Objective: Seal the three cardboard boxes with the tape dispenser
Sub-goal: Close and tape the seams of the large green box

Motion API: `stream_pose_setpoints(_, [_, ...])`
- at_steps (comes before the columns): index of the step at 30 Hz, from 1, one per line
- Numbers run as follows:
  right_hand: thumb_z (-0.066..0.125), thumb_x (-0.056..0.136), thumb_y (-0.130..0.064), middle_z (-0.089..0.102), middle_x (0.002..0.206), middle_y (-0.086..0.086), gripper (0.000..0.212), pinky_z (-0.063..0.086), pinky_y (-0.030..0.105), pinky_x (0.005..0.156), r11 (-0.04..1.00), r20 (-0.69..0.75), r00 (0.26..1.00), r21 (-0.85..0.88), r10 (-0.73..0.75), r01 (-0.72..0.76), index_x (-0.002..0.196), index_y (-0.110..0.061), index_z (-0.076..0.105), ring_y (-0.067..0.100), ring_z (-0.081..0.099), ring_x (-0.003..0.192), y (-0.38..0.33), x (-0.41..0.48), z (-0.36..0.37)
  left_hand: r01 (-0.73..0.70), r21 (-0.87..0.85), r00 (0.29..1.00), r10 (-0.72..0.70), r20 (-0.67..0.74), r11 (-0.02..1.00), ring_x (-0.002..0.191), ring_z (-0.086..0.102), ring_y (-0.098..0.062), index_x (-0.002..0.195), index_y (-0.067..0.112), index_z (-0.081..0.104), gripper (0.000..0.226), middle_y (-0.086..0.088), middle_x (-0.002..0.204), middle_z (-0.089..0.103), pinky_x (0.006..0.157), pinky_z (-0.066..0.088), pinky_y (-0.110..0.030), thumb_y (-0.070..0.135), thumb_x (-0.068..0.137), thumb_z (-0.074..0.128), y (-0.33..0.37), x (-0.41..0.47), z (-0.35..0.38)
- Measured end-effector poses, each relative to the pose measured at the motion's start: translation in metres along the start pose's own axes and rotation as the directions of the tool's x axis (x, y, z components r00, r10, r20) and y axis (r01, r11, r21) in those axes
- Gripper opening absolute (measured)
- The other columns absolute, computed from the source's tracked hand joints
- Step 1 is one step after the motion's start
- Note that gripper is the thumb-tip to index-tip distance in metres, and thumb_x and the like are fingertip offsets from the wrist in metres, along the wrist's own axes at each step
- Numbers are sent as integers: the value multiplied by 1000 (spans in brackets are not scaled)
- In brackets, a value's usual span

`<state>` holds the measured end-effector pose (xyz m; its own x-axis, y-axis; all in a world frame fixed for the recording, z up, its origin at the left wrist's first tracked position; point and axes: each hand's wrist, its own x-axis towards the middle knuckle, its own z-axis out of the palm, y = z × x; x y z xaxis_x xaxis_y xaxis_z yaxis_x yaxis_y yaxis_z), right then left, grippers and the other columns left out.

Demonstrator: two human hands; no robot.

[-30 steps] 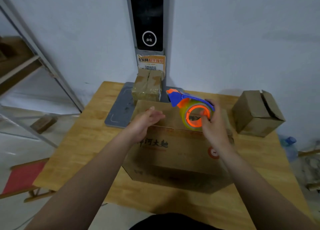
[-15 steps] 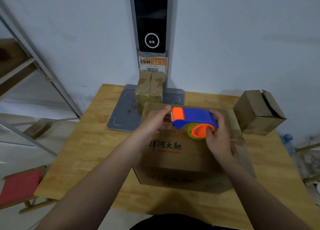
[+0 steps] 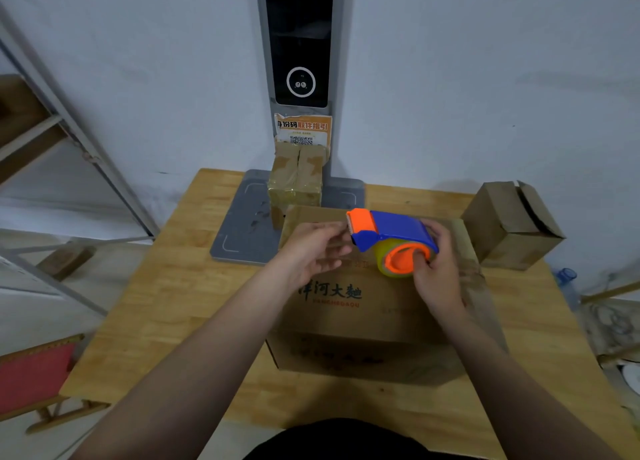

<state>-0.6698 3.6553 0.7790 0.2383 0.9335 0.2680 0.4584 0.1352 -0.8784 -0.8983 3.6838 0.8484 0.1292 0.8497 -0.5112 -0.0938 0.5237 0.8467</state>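
Right fingers (image 3: 420,259) are curled into the orange core of the roll, and the right hand (image 3: 438,274) grips the tape dispenser (image 3: 393,230) firmly from its 3 o'clock side. The dispenser's blue body points toward 9 o'clock, its orange cutter end level with the left fingers (image 3: 331,230). Those fingers are half-curled right at the cutter; whether they pinch a strip of clear tape, I can't tell. The left hand (image 3: 310,253) hovers over the top of the big printed cardboard box (image 3: 346,316), and the dispenser sits just above that box's far edge.

That box stands at the middle of the wooden worktop (image 3: 162,286). At 12 o'clock, a small box wrapped in tape (image 3: 296,181) stands on a grey base plate (image 3: 242,224) against a tall black-screened scanner post (image 3: 300,44), with an orange QR notice (image 3: 302,129) just above it. At 2 o'clock, well apart, a third plain box (image 3: 509,224) rests with one flap slightly raised. Off the worktop: metal shelving (image 3: 69,130) at 10 o'clock, a red stool (image 3: 31,369) at 8 o'clock.
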Motion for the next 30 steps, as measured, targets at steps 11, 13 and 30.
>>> stream_pose_setpoints(11, [54,97,-5,58,120,-14,51,58,43,84,997,27,999,-75,31,-29,135,-37,44,7,61,105,1,4,1,-177,315,976,208,-68,932,83,75,-16,112,23,67,19,6,93,78,77,56,-36,28,106,50,0,0,-7])
stream_pose_setpoints(13, [53,96,-5,58,120,-14,52,56,43,86,994,36,999,-107,12,-8,137,-36,43,11,61,106,2,3,2,-164,382,976,207,-74,909,78,73,-14,113,20,64,21,4,96,76,67,54,-31,33,106,49,-4,1,-8])
stream_pose_setpoints(30, [52,94,-2,57,118,-6,51,52,34,82,996,-37,997,-60,71,-73,137,-30,44,16,60,101,3,6,4,44,-120,999,-41,28,992,63,59,-8,89,19,67,17,7,72,64,58,45,-24,32,100,62,-5,-4,13])
